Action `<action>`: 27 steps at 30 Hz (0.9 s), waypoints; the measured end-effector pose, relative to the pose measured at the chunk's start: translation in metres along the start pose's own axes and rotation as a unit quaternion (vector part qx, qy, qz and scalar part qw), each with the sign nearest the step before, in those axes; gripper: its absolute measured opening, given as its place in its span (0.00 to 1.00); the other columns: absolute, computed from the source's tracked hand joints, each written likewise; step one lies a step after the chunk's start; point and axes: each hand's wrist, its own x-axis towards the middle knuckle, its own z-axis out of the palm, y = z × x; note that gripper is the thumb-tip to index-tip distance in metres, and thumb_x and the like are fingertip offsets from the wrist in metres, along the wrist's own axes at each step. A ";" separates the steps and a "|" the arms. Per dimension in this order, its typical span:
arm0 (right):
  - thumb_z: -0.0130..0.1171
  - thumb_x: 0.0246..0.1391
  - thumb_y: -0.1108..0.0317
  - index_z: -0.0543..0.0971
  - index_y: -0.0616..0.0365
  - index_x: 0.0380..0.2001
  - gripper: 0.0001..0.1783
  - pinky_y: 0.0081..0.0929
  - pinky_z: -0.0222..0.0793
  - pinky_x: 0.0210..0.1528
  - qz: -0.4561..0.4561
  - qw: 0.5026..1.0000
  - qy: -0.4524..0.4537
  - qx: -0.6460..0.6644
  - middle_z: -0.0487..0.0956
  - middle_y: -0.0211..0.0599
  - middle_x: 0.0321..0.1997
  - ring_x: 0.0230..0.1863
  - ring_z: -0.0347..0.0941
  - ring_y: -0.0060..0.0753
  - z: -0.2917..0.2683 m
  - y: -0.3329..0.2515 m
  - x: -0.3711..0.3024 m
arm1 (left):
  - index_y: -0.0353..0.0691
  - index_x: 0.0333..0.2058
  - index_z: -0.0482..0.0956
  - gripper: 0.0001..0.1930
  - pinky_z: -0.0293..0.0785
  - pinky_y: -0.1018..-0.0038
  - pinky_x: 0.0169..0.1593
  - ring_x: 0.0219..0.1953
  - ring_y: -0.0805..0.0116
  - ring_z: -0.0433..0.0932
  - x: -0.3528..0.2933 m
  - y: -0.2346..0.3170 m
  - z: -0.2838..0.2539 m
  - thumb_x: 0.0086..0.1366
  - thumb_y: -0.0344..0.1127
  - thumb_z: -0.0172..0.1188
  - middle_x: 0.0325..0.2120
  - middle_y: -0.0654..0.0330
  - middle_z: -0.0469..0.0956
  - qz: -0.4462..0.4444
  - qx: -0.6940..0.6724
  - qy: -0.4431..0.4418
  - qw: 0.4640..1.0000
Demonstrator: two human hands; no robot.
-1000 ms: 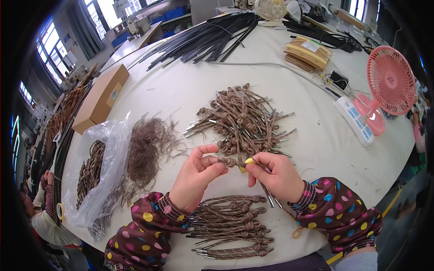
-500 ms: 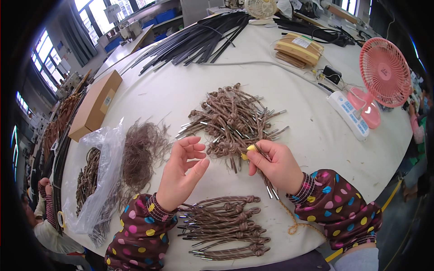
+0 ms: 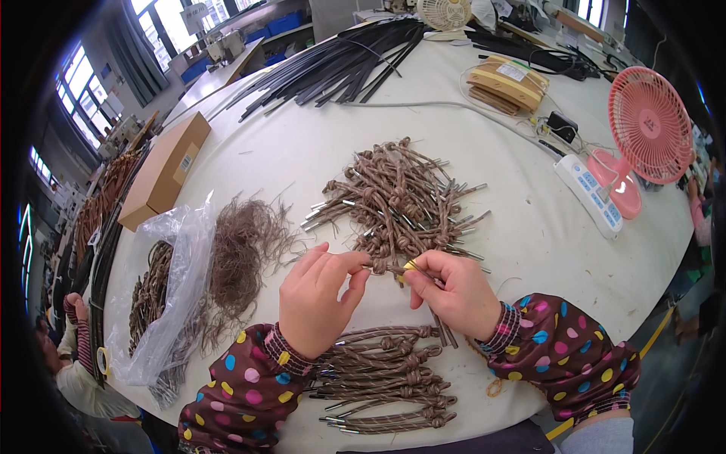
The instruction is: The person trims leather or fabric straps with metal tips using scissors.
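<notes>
Both my hands are closed on a brown knotted cord (image 3: 382,266) just in front of the pile. My left hand (image 3: 318,299) pinches its left end between thumb and forefinger. My right hand (image 3: 457,295) grips the cord's right part, its tails hanging below the palm. A small yellow piece (image 3: 410,265) shows at the right fingertips; its kind I cannot make out. Behind the hands lies a tangled pile of knotted brown cords (image 3: 397,197) with metal tips. Nearer to me, several similar cords (image 3: 401,382) lie side by side in a row, partly covered by my left forearm.
At the left are a heap of brown thread scraps (image 3: 242,265), a clear plastic bag (image 3: 178,280) over cords, and a cardboard box (image 3: 166,170). Black strips (image 3: 340,64) lie at the back. A pink fan (image 3: 649,125) and a power strip (image 3: 590,197) stand right.
My left hand has moved right and closed from an open pose onto the cord's end. The cord is now stretched between both hands. The right hand has shifted slightly down.
</notes>
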 end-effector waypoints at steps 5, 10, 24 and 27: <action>0.55 0.61 0.67 0.77 0.62 0.32 0.09 0.14 0.58 0.24 0.018 1.000 -0.015 0.011 0.78 0.24 0.21 0.21 0.63 0.09 -0.001 0.002 0.000 | 0.42 0.35 0.78 0.14 0.76 0.61 0.49 0.31 0.67 0.76 0.005 -0.008 0.001 0.47 0.25 0.65 0.26 0.66 0.76 0.225 0.192 0.060 0.953; 0.54 0.63 0.64 0.77 0.60 0.32 0.11 0.13 0.56 0.23 0.012 0.997 -0.054 0.060 0.78 0.23 0.22 0.20 0.62 0.09 -0.002 0.003 0.001 | 0.42 0.34 0.78 0.13 0.77 0.60 0.47 0.30 0.65 0.77 0.009 -0.003 -0.004 0.47 0.22 0.65 0.26 0.65 0.76 0.231 0.199 0.077 0.949; 0.59 0.57 0.48 0.69 0.61 0.45 0.26 0.32 0.69 0.25 -0.189 0.953 0.045 -0.232 0.77 0.35 0.34 0.24 0.75 0.40 -0.022 -0.014 0.000 | 0.37 0.35 0.74 0.11 0.75 0.70 0.34 0.31 0.59 0.79 0.000 -0.007 0.002 0.54 0.19 0.62 0.30 0.56 0.78 0.095 0.013 0.045 0.994; 0.62 0.55 0.54 0.70 0.59 0.43 0.22 0.28 0.70 0.27 -0.230 0.911 0.042 -0.339 0.75 0.32 0.34 0.27 0.76 0.34 -0.023 -0.034 -0.002 | 0.37 0.35 0.74 0.12 0.75 0.68 0.34 0.31 0.57 0.78 0.002 -0.008 0.003 0.53 0.19 0.62 0.29 0.56 0.77 0.138 0.032 0.053 0.988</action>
